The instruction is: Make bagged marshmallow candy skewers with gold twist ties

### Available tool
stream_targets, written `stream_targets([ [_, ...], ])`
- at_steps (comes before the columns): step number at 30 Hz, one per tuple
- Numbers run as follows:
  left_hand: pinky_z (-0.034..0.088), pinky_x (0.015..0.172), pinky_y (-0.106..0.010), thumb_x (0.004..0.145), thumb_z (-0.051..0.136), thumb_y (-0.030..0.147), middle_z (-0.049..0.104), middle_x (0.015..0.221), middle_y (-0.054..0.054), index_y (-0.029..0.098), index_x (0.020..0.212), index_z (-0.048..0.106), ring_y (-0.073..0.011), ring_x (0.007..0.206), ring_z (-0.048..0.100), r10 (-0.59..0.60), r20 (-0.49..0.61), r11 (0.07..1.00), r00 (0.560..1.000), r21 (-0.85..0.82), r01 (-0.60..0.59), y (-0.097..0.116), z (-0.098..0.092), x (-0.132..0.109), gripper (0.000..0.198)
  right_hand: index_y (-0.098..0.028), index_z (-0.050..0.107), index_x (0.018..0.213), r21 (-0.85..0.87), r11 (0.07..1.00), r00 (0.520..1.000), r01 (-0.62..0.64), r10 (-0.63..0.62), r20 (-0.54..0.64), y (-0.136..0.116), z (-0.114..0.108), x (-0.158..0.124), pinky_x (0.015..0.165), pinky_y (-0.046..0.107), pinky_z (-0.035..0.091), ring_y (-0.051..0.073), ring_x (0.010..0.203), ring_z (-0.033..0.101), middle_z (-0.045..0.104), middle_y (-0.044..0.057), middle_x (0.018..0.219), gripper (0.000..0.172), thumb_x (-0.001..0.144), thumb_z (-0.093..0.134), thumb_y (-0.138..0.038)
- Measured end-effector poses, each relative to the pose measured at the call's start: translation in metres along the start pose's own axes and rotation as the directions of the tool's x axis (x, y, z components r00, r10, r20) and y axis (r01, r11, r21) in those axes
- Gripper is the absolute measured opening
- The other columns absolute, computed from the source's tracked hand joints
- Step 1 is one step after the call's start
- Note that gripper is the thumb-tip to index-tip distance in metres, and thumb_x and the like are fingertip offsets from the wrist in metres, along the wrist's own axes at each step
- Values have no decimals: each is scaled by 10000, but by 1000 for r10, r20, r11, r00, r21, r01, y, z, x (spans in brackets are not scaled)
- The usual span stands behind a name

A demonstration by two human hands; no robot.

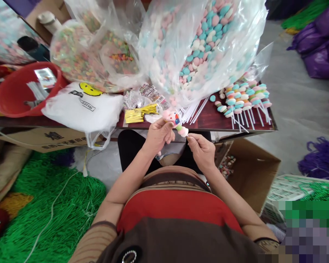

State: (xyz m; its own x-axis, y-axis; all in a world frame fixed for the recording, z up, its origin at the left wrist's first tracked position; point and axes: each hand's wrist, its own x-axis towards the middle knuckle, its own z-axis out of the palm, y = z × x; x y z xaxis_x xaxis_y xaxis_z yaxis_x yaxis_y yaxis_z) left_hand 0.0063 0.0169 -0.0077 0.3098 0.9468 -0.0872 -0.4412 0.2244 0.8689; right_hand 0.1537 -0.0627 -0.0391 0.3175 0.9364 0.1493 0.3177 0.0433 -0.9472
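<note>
Both my hands on one candy skewer (pixel 184 132)

I have it mid-frame, tilted, just in front of the counter (pixel 210 123). With my left hand (pixel 158 136) I pinch the pink top piece (pixel 171 116), which has red and blue marks, between thumb and fingers. The fingers of my right hand (pixel 202 150) pinch the other end, just under the lowest pale piece; my grip mostly hides the stick there. A green piece shows between.

Loose white sticks (pixel 194 111) lie just right of my skewer, and a pile of filled skewers (pixel 238 98) lies at the counter's right end. Left of my left hand I see yellow twist ties (pixel 135 115), then a white plastic bag (pixel 74 109) with a smiley face, and a red basin (pixel 12 95) at the left edge. A big clear bag (pixel 167 51) of pink, white and blue candies fills the upper middle. Below right stands an open cardboard box (pixel 256 171).
</note>
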Motion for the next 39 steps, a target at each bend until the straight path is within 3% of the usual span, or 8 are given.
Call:
stream_targets([
  [3,444,500,-235,689,839,599,381,368,119,200,724,632,-60,339,380,-4,-2,997,1000,79,4,1,-6,-4,451,-232,755,920,57,998,1000,-22,22,6,3,4,0,521,264,456,136,558,544,626,-7,636,305,913,627,-509],
  [7,532,697,-245,628,886,570,670,673,10,179,812,710,-127,668,636,15,55,975,998,222,-26,20,-16,-1,467,-224,755,928,162,986,999,-31,28,20,7,4,3,508,257,433,113,529,490,620,-16,656,322,914,634,-522],
  [13,558,941,-348,585,803,756,738,1136,-57,280,1130,718,-253,1117,692,175,126,984,976,5,-177,54,-1,7,728,-214,769,924,164,986,999,19,-23,25,1,4,7,521,250,434,112,538,499,613,-17,630,280,915,644,-465],
  [21,570,807,-286,832,759,526,672,760,14,225,849,672,-158,832,726,236,-67,958,969,-151,-244,27,31,-2,313,-202,726,910,262,962,997,-75,70,28,-5,16,5,513,237,401,93,521,451,576,-33,614,315,920,627,-501],
  [26,456,531,-191,814,755,575,651,734,18,225,874,620,-131,732,690,209,-126,958,970,-173,-229,17,31,-4,380,-181,701,897,342,899,938,-272,169,304,-10,18,6,466,232,351,74,423,363,468,-74,479,439,938,572,-599],
  [30,541,693,-241,819,763,552,610,687,41,231,904,620,-108,689,652,221,-145,953,964,-177,-245,24,27,1,361,-196,696,1127,293,934,916,-202,74,395,-14,6,8,476,227,388,87,479,459,642,-27,640,412,921,622,-545],
  [36,553,802,-276,876,699,545,684,822,-8,225,912,650,-147,866,703,135,20,991,991,1,-135,1,18,-7,325,-204,734,962,239,962,964,-132,68,258,-18,11,4,434,225,337,81,444,418,521,-52,542,357,959,570,-521],
  [39,555,902,-320,716,823,607,728,1049,-55,258,1081,670,-204,1069,704,61,113,998,992,25,-64,6,9,-9,527,-205,736,992,308,939,961,-155,72,266,-17,15,5,441,229,341,82,440,406,477,-67,520,377,946,581,-546],
])
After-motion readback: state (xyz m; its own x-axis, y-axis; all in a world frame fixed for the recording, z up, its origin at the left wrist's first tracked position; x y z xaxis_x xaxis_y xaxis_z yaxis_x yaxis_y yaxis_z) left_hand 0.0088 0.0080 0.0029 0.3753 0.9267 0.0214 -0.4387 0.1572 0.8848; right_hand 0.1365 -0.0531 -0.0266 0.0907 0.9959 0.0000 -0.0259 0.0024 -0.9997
